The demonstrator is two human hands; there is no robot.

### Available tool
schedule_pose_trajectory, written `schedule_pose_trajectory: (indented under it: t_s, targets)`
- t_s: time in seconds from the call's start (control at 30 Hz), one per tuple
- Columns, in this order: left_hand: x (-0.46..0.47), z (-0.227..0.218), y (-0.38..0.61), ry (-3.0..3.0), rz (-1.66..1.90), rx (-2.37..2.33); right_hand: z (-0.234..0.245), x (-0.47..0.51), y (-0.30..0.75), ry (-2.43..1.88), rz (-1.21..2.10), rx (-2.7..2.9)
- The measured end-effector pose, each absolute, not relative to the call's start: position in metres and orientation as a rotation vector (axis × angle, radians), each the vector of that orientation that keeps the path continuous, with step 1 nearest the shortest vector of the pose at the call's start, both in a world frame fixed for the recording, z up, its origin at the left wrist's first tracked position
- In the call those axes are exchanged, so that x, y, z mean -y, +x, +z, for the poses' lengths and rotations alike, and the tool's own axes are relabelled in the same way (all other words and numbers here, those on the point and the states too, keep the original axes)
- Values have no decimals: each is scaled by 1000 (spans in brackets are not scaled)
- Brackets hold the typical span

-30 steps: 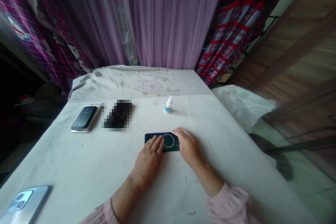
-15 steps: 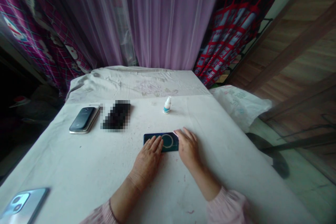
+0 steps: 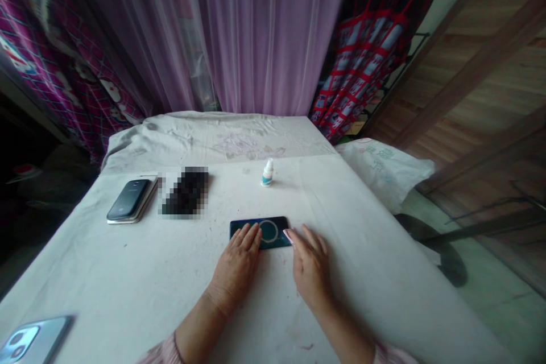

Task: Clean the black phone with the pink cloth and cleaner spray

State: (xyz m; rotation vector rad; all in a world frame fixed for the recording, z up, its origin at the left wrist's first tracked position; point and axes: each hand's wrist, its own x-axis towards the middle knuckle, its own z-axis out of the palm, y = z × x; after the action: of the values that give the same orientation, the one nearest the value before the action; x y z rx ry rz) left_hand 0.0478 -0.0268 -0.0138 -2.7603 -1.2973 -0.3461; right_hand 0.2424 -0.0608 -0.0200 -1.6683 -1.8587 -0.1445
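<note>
The left hand [image 3: 238, 259] is resting flat on a ring-marked smartphone [image 3: 268, 231] on the worktop [image 3: 170, 278], the right hand [image 3: 311, 264] is pinching a pale scrap [image 3: 287, 235], and a nozzle bottle [image 3: 267, 175], contents hidden, is standing beyond.

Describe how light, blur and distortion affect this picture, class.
In the head view, light is dim, darkest at mid-left; pixelation hides a dark object; outer edges look stretched and soft, yet the ring-marked phone under the left hand reads clearly.
</note>
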Motion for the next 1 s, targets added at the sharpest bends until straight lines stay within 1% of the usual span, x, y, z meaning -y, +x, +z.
schedule_pose_trajectory:
  t_s: [0.23,0.4,0.5,0.6,0.7,0.77,0.83,0.93,1.0]
  targets:
    - [25,-15,49,-2704,-323,1303,-18,32,237,-1711,-127,1824]
    - [24,-18,50,-2711,-312,1305,-21,65,241,-1707,-100,1841]
    - [23,-18,50,-2707,-303,1314,-22,83,245,-1678,23,1809]
    - [22,-15,51,-2694,-304,1325,-15,85,253,-1653,267,1651]
    - [22,-10,52,-2695,-318,1338,2,74,263,-1594,723,1259]
    - [22,-5,52,-2698,-357,1363,14,64,269,-1457,1059,929]
    - [21,-1,52,-2703,-392,1389,22,57,272,-1279,1312,666]
    - [19,3,49,-2724,-404,1402,23,52,272,-1080,1542,467]
    - [16,4,47,-2719,-402,1411,20,52,271,-1016,1618,412]
